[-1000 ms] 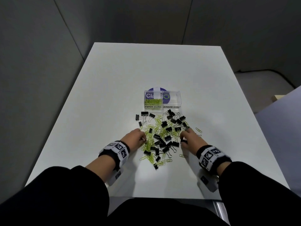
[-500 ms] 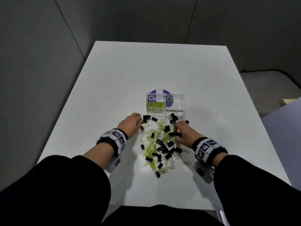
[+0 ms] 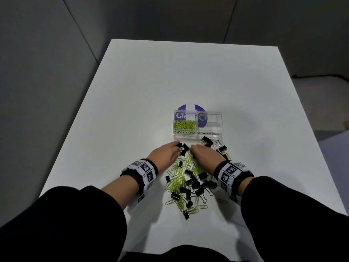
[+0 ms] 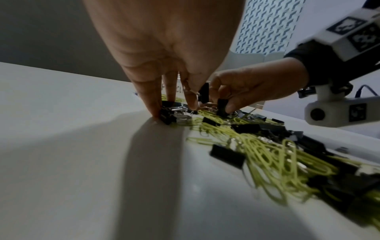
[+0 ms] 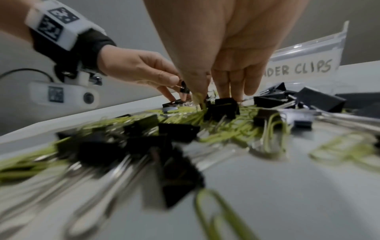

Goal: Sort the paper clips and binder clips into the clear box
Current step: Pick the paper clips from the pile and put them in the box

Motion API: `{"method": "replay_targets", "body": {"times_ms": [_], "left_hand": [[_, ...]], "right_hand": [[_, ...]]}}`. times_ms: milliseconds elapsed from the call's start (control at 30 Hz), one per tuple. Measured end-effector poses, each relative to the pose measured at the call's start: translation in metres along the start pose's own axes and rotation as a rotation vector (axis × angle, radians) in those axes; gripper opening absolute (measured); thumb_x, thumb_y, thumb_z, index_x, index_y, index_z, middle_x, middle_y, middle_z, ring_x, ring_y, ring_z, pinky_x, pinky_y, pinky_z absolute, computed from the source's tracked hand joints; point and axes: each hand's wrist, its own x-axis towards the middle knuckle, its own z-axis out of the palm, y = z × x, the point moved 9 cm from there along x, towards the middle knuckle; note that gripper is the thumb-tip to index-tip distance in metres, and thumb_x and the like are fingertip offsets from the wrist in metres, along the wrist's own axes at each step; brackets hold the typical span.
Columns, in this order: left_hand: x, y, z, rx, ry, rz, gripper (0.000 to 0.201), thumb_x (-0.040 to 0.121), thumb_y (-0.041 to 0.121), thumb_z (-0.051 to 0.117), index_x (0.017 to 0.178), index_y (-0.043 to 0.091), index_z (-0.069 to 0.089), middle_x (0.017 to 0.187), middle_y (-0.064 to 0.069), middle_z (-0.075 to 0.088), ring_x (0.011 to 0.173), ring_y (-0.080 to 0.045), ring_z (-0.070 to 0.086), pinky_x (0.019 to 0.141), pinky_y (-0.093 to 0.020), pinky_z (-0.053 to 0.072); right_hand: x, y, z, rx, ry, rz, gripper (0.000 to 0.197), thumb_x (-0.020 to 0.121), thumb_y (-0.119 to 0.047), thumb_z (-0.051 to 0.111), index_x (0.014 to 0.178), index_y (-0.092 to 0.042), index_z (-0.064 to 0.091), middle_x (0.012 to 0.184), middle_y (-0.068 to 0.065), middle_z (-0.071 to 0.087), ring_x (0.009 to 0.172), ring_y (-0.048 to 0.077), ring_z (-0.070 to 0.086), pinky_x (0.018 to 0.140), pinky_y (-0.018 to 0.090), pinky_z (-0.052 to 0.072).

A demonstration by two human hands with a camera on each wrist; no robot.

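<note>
The clear box [image 3: 219, 118] stands past the pile; its left cell, labelled PAPER CLIPS, holds green paper clips [image 3: 185, 124], and its BINDER CLIPS cell looks empty. Green paper clips and black binder clips [image 3: 190, 180] lie mixed on the table. My left hand [image 3: 178, 146] is at the pile's far left end and pinches a small black binder clip [image 5: 184, 88], with other fingertips [image 4: 153, 112] down on more clips. Right beside it, my right hand [image 3: 194, 151] grips a black binder clip [image 4: 222, 106] with curled fingers.
The white table [image 3: 132, 110] stretches bare to the left and beyond the box. A round purple label [image 3: 190, 107] lies under the box. More binder clips [image 3: 217, 145] lie just before the box's right cell. The table's near edge is at my sleeves.
Both hands have moved forward from the middle of the pile to its far end near the box, and drawn closer together. Each has taken hold of a binder clip.
</note>
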Motion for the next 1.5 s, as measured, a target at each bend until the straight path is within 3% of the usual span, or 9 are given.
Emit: {"method": "replay_targets", "body": {"times_ms": [133,267,333,500,633,833,1133,1300,1500], "left_hand": [[-0.002,-0.002,0.000,-0.065,0.030,0.000,0.037,0.101,0.028,0.032,0.128,0.012,0.052,0.150,-0.002,0.035,0.128,-0.019,0.045,0.105,-0.030,0.037],[0.002,-0.027,-0.035,0.015,0.277,-0.139,0.034,0.099,0.031,0.037,0.120,0.016,0.059,0.116,-0.006,0.055,0.102,-0.021,0.054,0.082,-0.033,0.049],[0.006,-0.045,-0.038,-0.015,0.269,-0.244,0.033,0.099,0.032,0.037,0.115,0.018,0.063,0.107,-0.006,0.058,0.096,-0.022,0.057,0.076,-0.032,0.046],[0.005,-0.064,-0.025,-0.112,0.163,-0.366,0.038,0.095,0.037,0.044,0.129,0.020,0.051,0.125,-0.007,0.053,0.110,-0.025,0.056,0.085,-0.036,0.047],[-0.012,-0.044,-0.034,-0.007,0.268,-0.253,0.038,0.092,0.034,0.051,0.126,0.018,0.046,0.129,-0.004,0.046,0.104,-0.020,0.055,0.080,-0.032,0.050],[-0.024,-0.009,0.007,0.110,0.026,-0.157,0.033,0.090,0.045,0.051,0.099,0.013,0.054,0.101,-0.003,0.058,0.084,-0.018,0.058,0.075,-0.030,0.053],[-0.017,0.004,0.018,0.087,-0.009,-0.084,0.041,0.089,0.026,0.056,0.128,0.014,0.045,0.124,-0.008,0.048,0.103,-0.025,0.057,0.079,-0.034,0.048],[-0.017,0.006,0.026,0.100,-0.044,-0.063,0.047,0.086,0.030,0.062,0.126,0.011,0.047,0.123,-0.009,0.045,0.107,-0.026,0.051,0.086,-0.037,0.048],[-0.007,0.009,0.024,0.122,-0.030,-0.042,0.031,0.090,0.008,0.052,0.121,0.007,0.053,0.120,-0.013,0.050,0.104,-0.029,0.054,0.086,-0.037,0.048]], "right_hand": [[-0.018,0.000,0.005,-0.027,-0.021,-0.060,0.021,0.093,-0.012,0.049,0.114,-0.010,0.048,0.112,0.007,0.058,0.097,0.019,0.053,0.092,0.027,0.045],[-0.005,0.009,-0.019,-0.101,0.103,-0.017,0.025,0.089,-0.006,0.053,0.114,-0.008,0.051,0.116,0.010,0.057,0.099,0.025,0.054,0.085,0.034,0.049],[0.005,0.010,-0.022,-0.096,0.079,0.041,0.025,0.091,-0.007,0.050,0.116,-0.009,0.046,0.109,0.010,0.059,0.090,0.026,0.056,0.078,0.036,0.051],[0.016,0.001,-0.022,-0.073,0.068,0.069,0.040,0.093,-0.007,0.045,0.132,-0.009,0.037,0.114,0.012,0.058,0.094,0.027,0.059,0.077,0.036,0.051],[0.008,-0.003,-0.008,-0.190,0.049,0.005,0.030,0.094,-0.010,0.045,0.123,-0.004,0.050,0.121,0.012,0.056,0.107,0.026,0.053,0.088,0.033,0.048],[-0.003,-0.007,0.009,-0.286,-0.010,0.009,0.033,0.092,-0.015,0.051,0.122,-0.003,0.052,0.125,0.013,0.054,0.113,0.027,0.049,0.098,0.036,0.045],[0.003,-0.007,0.006,-0.205,-0.094,0.176,0.027,0.088,0.004,0.050,0.114,-0.002,0.051,0.116,0.015,0.054,0.111,0.030,0.049,0.091,0.037,0.046],[0.010,-0.001,0.005,-0.157,-0.165,0.225,0.023,0.089,-0.003,0.052,0.112,-0.002,0.054,0.114,0.016,0.057,0.108,0.031,0.054,0.090,0.037,0.046],[0.010,0.009,-0.004,0.003,-0.178,0.288,0.020,0.088,-0.004,0.051,0.108,-0.004,0.058,0.114,0.013,0.061,0.105,0.028,0.059,0.087,0.031,0.047]]}}
